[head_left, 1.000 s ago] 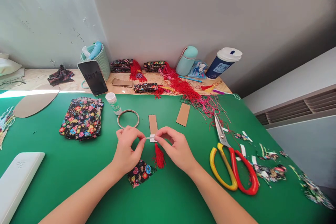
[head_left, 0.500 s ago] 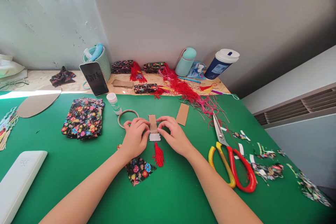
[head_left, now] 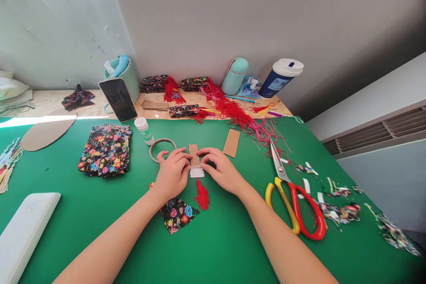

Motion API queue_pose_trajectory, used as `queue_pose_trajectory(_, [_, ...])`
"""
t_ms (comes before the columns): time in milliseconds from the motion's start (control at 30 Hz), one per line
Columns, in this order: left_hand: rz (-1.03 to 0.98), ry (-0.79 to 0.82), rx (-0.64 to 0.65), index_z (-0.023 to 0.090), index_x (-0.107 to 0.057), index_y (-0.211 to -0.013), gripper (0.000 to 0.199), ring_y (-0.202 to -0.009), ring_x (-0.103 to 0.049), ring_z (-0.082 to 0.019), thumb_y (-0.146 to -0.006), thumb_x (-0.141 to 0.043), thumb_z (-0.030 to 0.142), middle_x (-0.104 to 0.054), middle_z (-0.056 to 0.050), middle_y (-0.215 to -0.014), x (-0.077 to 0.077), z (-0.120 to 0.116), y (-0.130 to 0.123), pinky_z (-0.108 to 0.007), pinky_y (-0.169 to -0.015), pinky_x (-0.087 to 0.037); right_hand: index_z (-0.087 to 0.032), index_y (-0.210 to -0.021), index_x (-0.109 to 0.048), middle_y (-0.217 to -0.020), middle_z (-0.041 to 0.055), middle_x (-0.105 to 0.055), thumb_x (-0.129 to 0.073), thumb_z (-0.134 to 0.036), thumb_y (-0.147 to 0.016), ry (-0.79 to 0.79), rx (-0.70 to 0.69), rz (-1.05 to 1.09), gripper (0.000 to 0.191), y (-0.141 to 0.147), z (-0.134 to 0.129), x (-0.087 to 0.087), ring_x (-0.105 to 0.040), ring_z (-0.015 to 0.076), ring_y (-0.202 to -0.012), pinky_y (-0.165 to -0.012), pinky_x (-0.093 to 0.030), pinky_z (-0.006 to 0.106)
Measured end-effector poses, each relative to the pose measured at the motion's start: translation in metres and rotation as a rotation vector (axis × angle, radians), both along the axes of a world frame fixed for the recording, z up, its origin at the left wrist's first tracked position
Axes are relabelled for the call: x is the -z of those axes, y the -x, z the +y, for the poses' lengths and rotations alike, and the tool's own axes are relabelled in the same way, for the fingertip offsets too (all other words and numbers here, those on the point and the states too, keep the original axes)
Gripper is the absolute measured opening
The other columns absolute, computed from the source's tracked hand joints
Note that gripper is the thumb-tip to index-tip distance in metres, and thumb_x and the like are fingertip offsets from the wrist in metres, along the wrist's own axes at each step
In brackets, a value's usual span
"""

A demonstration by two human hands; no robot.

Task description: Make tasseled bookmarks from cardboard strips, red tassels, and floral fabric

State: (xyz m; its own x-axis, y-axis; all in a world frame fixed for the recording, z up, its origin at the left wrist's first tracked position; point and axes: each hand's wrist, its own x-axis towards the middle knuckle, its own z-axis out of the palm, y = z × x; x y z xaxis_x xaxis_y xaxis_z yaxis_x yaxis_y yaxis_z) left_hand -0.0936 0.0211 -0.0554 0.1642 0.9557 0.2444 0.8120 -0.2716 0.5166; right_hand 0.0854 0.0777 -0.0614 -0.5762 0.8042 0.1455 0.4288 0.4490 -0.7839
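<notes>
- Green mat (head_left: pixel 216 239): scissors (head_left: pixel 293 199) lie right, floral fabric stack (head_left: pixel 104 148) far left.
- Cardboard strip (head_left: pixel 193 153) at centre w/ white tape (head_left: pixel 196 172) and red tassel (head_left: pixel 202 195) at near end.
- Left hand (head_left: pixel 173 174) & right hand (head_left: pixel 221 169) close together, fingertips pressing strip's sides; taping step, I judge. Next needs firm, even pressure on tape.

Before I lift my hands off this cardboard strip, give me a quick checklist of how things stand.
1. Left hand pressing on cardboard strip: ok.
2. Right hand pressing the other side: ok.
3. White tape lying across the strip's near end: ok.
4. Red tassel hanging out below the tape: ok.
5. Tape fully stuck down: cannot tell.
6. Scissors apart from both hands: ok.
</notes>
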Motion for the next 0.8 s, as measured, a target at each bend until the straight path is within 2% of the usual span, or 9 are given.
queue_pose_trajectory(600, [0.035,0.028,-0.023,0.022,-0.057,-0.077,0.016,-0.115,-0.051,-0.027,-0.083,-0.045,0.013,-0.069,-0.004,-0.107,-0.0029,-0.0008,-0.002,-0.055,-0.095,-0.025,-0.021,-0.07,-0.052,-0.109,0.0085,-0.062,-0.051,-0.008,-0.08,-0.052,-0.01,-0.028,0.016,0.0015,-0.0009,0.001,-0.054,0.0231,-0.105,-0.093,-0.039,0.047])
queue_pose_trajectory(800, [0.057,0.016,-0.032,0.022,-0.057,-0.076,0.013,-0.11,-0.052,-0.027,-0.082,-0.048,0.015,-0.069,-0.003,-0.105,-0.0022,-0.0005,-0.0025,-0.052,-0.092,-0.027,-0.021,-0.07,-0.053,-0.106,0.0077,-0.063,-0.052,-0.009,-0.079,-0.074,-0.005,-0.008,0.015,0.002,-0.0013,0.001,-0.055,0.0234,-0.104,-0.091,-0.041,0.047])
